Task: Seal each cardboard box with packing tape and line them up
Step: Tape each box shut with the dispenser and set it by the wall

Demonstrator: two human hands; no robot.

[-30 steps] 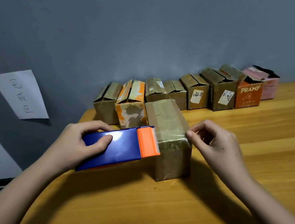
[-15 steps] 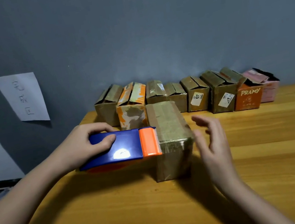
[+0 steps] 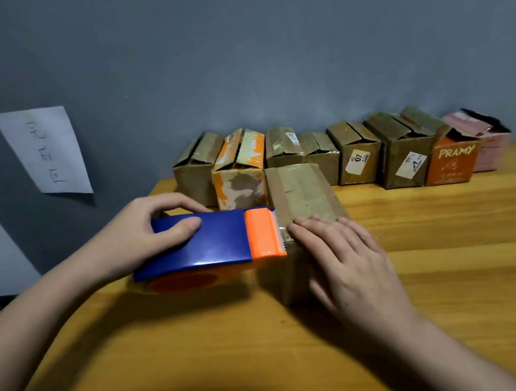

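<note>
While the left hand [image 3: 139, 236] curls round the blue tape dispenser [image 3: 203, 243], thumb on its top face, the orange toothed end sits against the left upper edge of the brown box [image 3: 301, 194], at about nine o'clock from the box's middle. That box stands on the wooden table [image 3: 468, 261] just in front of the row of boxes [image 3: 360, 156] at twelve o'clock by the wall. At its four o'clock the right hand [image 3: 346, 255] lies spread, fingers straight and flat on the taped top. The box looks light and stiff yet crushable, likely to slide on smooth wood; best held by its two long sides. The hand hides its near end, and clear tape is hard to trace. The writing on the paper sheet [image 3: 45, 153] is unreadable.
</note>
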